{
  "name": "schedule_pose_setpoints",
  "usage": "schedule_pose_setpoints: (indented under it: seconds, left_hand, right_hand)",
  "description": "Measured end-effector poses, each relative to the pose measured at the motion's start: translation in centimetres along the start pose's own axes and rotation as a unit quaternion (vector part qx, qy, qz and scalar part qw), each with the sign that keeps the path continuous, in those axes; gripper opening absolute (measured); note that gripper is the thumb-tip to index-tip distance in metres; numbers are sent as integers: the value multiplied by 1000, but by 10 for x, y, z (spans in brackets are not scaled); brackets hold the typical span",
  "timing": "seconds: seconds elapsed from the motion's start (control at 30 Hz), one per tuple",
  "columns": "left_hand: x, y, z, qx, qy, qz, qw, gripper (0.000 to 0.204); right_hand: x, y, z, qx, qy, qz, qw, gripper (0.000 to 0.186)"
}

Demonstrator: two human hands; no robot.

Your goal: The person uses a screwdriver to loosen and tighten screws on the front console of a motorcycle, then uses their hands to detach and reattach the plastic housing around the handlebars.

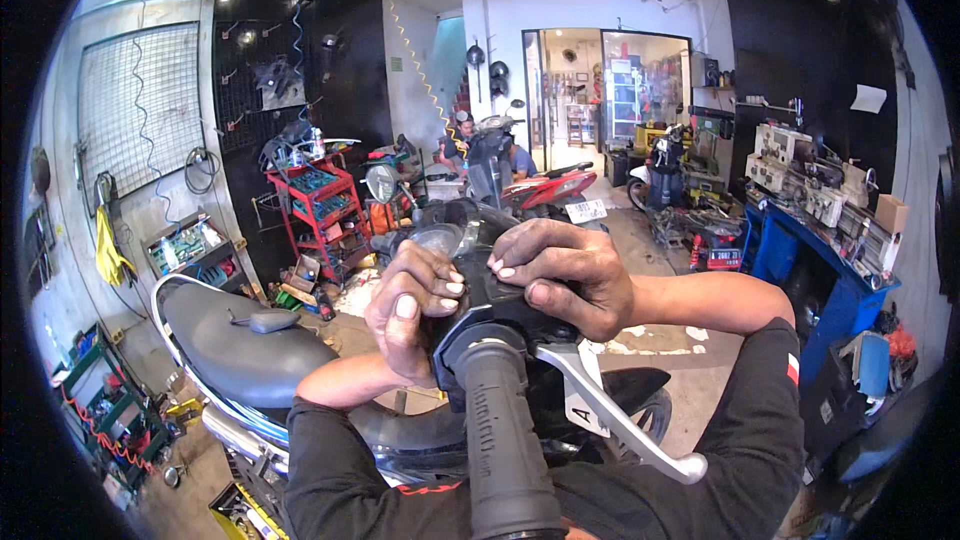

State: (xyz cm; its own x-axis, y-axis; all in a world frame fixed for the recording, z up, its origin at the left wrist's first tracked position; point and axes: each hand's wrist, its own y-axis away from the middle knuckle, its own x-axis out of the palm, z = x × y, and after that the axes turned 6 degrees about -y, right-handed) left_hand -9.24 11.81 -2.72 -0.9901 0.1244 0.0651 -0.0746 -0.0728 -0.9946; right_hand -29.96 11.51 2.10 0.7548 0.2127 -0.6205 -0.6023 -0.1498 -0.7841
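Both of my hands grip the dark plastic housing (480,285) at the top of a motorbike handlebar. My left hand (410,310) curls its fingers and thumb onto the left part of it, and my right hand (560,280) bends its fingers over the right part, fingertips close to the middle. Whatever small part may lie under the fingertips is hidden. The black rubber grip (500,440) points toward me, with the silver brake lever (620,420) beside it on the right. The bike's black seat (240,340), with a small object resting on it, stretches out to the left.
A red tool cart (316,198) and green tool cart (105,405) stand left. A red scooter (560,185) and two people (455,140) are farther back. A blue bench (790,250) with a lathe (820,180) lines the right wall. A yellow toolbox (240,515) sits low left.
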Motion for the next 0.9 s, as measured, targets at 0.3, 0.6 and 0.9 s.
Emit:
schedule_pose_setpoints:
  seconds: [0.3, 0.6, 0.9]
  left_hand:
    - [-3, 1, -5, -20, 16, -5, 1000, 39]
    - [-9, -23, -16, -97, 11, 192, 977, 36]
    - [-17, -28, -14, -72, -30, 256, 964, 34]
  right_hand:
    - [6, -6, 5, -5, 8, 0, 1000, 22]
    - [4, -11, 14, -5, 52, 13, 999, 13]
    - [5, -9, 16, 10, 63, 16, 998, 14]
